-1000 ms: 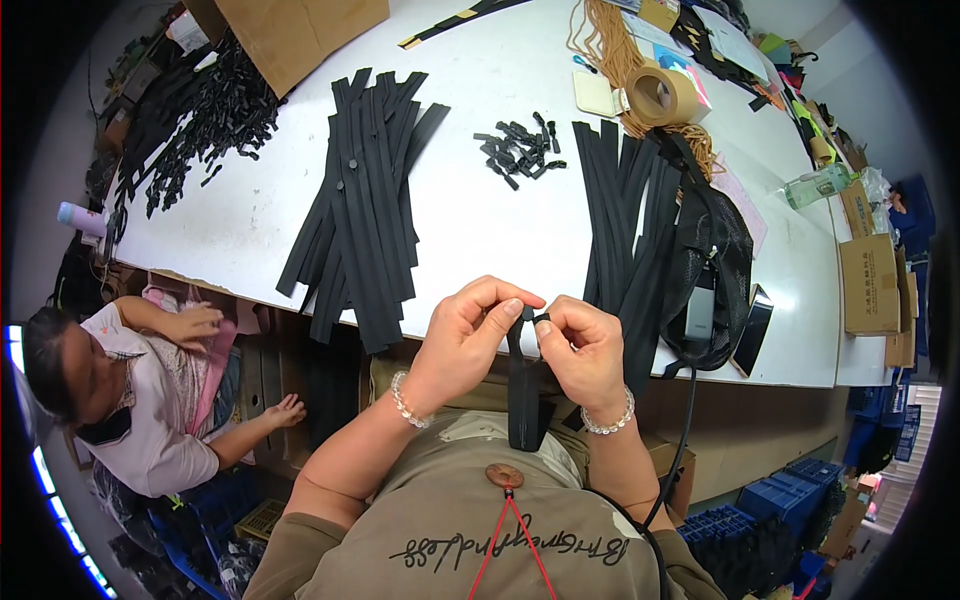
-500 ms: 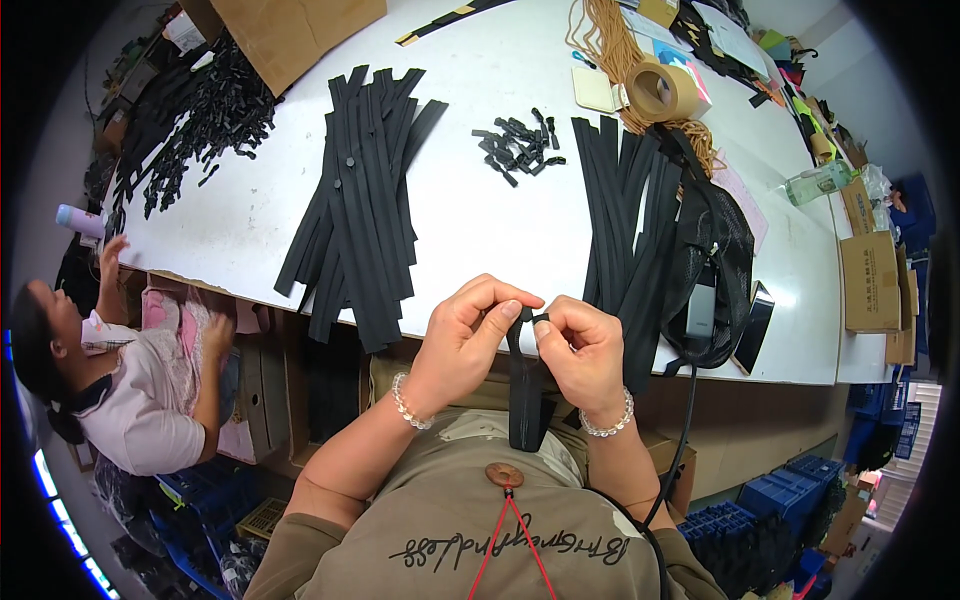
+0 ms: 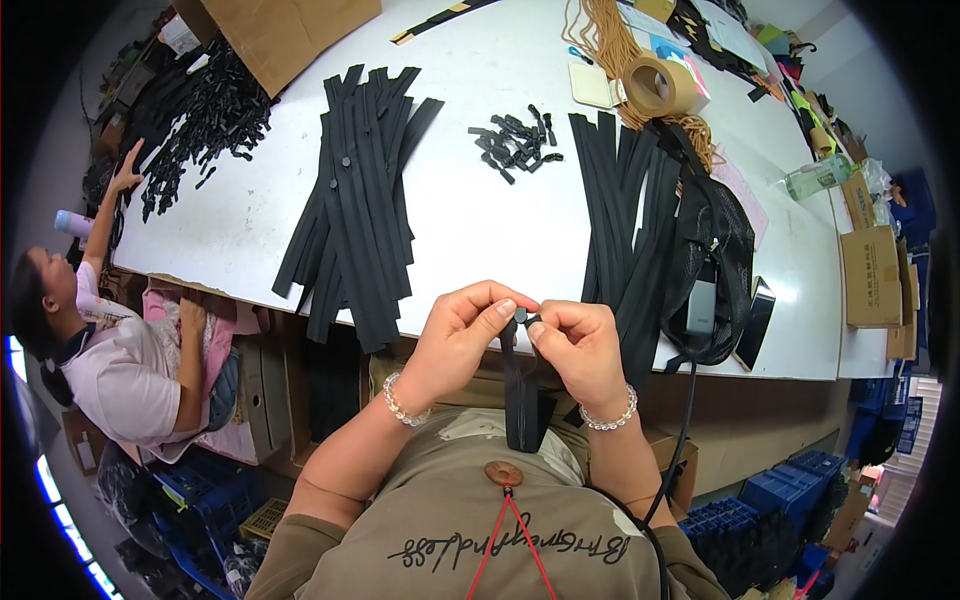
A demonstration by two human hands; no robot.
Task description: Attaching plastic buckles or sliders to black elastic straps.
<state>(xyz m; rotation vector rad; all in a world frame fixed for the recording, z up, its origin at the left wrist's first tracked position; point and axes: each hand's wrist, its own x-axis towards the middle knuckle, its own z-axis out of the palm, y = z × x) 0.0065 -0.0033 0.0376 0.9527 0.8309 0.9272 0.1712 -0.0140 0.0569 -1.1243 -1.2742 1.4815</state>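
Just off the table's front edge, a black zipper (image 3: 521, 400) hangs down in front of my shirt, its top end pinched in my fingers. My left hand (image 3: 468, 328) is closed on one side of that end, thumb against forefinger. On the other side my right hand (image 3: 578, 348) grips it the same way. A small dark piece shows between the fingertips, too small to make out. Beyond my hands lies a small heap of black zipper pulls (image 3: 512, 142). Long black zippers (image 3: 365, 215) are piled to the left, with more black zippers (image 3: 615, 215) to the right.
A black mesh bag (image 3: 712, 260) and a phone (image 3: 755, 322) are at the right of the white table (image 3: 480, 245). Tape roll (image 3: 655, 88) and tan cord (image 3: 605, 35) lie behind. At left, a co-worker (image 3: 125, 365) reaches toward a big black heap (image 3: 215, 110).
The co-worker's far arm has stretched out toward the big black heap, and the nearer hand has lowered. My hands stay almost in place, their fingertips shifting slightly at the zipper's end.
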